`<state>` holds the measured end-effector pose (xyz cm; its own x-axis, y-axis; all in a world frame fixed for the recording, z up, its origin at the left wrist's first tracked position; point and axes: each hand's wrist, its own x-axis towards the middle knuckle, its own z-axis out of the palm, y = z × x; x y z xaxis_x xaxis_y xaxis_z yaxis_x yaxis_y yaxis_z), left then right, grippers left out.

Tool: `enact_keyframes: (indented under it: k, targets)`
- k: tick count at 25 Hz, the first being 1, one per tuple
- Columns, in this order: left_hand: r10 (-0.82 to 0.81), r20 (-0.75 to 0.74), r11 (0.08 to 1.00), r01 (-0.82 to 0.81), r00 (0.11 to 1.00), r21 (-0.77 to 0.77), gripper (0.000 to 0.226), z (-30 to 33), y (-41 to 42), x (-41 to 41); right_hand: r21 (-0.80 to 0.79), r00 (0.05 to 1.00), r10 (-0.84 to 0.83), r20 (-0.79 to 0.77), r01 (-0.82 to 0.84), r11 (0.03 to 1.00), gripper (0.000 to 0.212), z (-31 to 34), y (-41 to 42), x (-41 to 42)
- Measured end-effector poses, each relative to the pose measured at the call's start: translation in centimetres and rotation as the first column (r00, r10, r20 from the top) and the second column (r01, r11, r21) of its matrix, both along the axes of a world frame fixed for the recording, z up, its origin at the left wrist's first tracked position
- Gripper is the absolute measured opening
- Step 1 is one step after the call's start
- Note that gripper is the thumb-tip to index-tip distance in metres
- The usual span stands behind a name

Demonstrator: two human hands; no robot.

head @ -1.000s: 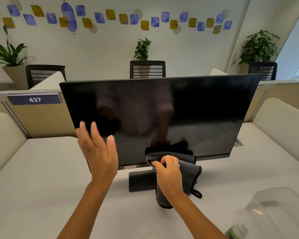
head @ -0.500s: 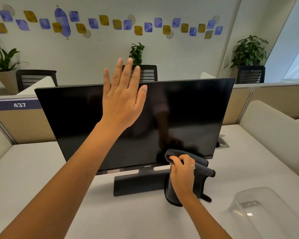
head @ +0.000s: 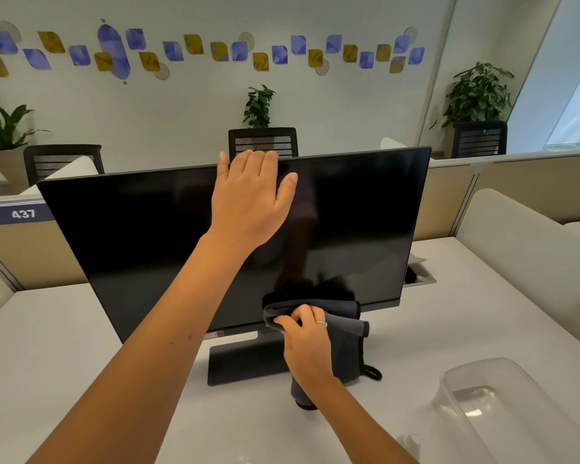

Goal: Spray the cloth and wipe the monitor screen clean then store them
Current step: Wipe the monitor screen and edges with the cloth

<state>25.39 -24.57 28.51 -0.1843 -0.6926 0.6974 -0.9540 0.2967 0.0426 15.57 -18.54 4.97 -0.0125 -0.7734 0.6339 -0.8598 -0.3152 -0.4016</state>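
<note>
Left hand (head: 253, 195): lying open over the monitor (head: 148, 246) top edge.
Right hand (head: 307, 343): pinching the grey cloth (head: 347, 336) (at the screen's lower edge).

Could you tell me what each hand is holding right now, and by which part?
The right hand pinches the dark cloth at its upper folded edge. The left hand rests on the monitor top edge.
</note>
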Motion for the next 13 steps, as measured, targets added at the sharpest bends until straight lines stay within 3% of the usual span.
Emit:
enact_keyframes:
  k: [4,7,13]
  targets:
    - [0.017,0.011,0.999,-0.017,1.0,-0.033,0.051,-0.5,0.0,-0.2,0.043,0.989,-0.089,0.116,0.085,0.995,0.024,0.2,-0.3,-2.8]
    - [0.01,0.03,0.998,-0.007,1.0,-0.066,0.052,-1.1,-0.1,0.0,0.139,0.934,-0.186,0.305,0.149,0.979,0.024,0.9,-1.0,-5.3]
    - [0.028,0.058,0.996,-0.023,0.998,-0.086,0.052,-1.7,-0.5,0.2,-0.01,0.83,-0.302,0.469,0.347,0.938,0.025,5.2,-3.2,-9.5]
